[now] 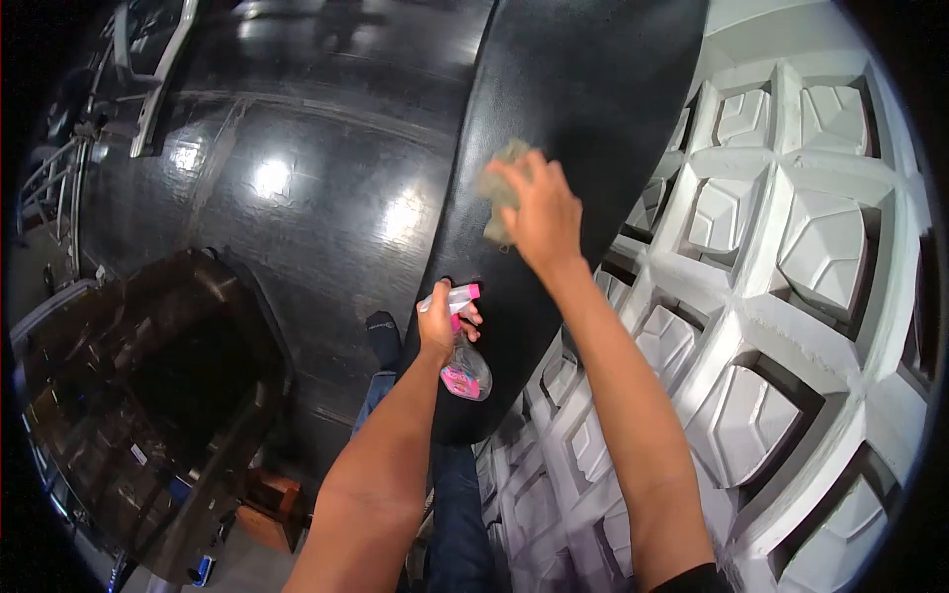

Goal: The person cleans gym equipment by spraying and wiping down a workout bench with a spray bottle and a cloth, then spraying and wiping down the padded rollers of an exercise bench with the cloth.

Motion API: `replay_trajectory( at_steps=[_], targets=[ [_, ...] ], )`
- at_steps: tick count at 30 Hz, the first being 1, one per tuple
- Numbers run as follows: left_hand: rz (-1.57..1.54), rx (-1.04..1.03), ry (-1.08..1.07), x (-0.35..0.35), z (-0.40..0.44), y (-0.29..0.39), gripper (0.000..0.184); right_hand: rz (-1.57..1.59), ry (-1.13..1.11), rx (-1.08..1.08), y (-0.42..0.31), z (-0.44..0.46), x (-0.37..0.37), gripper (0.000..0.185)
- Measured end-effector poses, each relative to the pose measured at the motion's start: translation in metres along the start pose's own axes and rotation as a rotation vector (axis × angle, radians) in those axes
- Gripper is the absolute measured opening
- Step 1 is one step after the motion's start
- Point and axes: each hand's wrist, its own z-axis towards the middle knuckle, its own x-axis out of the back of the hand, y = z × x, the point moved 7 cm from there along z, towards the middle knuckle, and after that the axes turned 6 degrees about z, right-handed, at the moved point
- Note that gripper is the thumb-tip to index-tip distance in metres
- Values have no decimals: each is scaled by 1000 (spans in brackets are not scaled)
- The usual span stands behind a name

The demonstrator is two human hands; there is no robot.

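A clear spray bottle (467, 374) with a pink label and pink-and-white trigger head is gripped in my left hand (436, 324), fingers wrapped round its neck. My right hand (546, 212) is closed on a greenish-grey cloth (506, 188), which lies against a long black padded bench (573, 89). The hand is slightly blurred. Below and left of the cloth, the bottle is held over the same black surface. Parts of the cloth are hidden under my fingers.
White moulded panelling with raised blocks (825, 247) runs along the right. Shiny black flooring (326, 198) spreads to the left, where a dark machine frame (148, 395) and a brown wooden box (269, 509) stand. My socked foot (384, 341) rests beside the bench.
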Motion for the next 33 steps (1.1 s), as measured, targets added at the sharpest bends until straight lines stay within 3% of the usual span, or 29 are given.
replay_trajectory(
  at_steps=[2, 5, 8, 15, 18, 22, 23, 25, 28, 30, 33],
  targets=[
    [-46, 7, -29, 1, 3, -3, 51, 20, -247, 21, -21, -26, -24, 42],
    [-93, -69, -10, -2, -3, 5, 48, 7, -296, 306, -48, -63, -65, 51],
    [-102, -33, 4, -1, -2, -2, 49, 0, -368, 327, -50, -30, -48, 49],
    [-56, -34, -11, -6, -5, 3, 53, -171, -124, 140, -39, 63, 2, 45],
    [-48, -25, -14, -6, -7, 4, 55, -143, -29, 233, -54, 39, -17, 43],
    [-117, 6, -11, -6, -6, -2, 53, -197, -431, 281, -79, 0, -64, 35],
    [-97, 5, -24, -6, -5, -4, 54, -207, -438, 288, -85, 1, -71, 35],
    [-88, 2, -38, -6, -6, -3, 55, -444, -652, 412, -93, -3, -96, 29],
    [-105, -18, -84, -7, -10, 3, 55, -619, -502, 413, -87, 49, -84, 28],
    [-57, -24, -33, -8, -12, 7, 56, -596, -448, 286, -79, 85, -70, 29],
    [-81, -15, -41, -9, -14, 8, 56, -667, -445, 244, -78, 79, -83, 31]
  ],
)
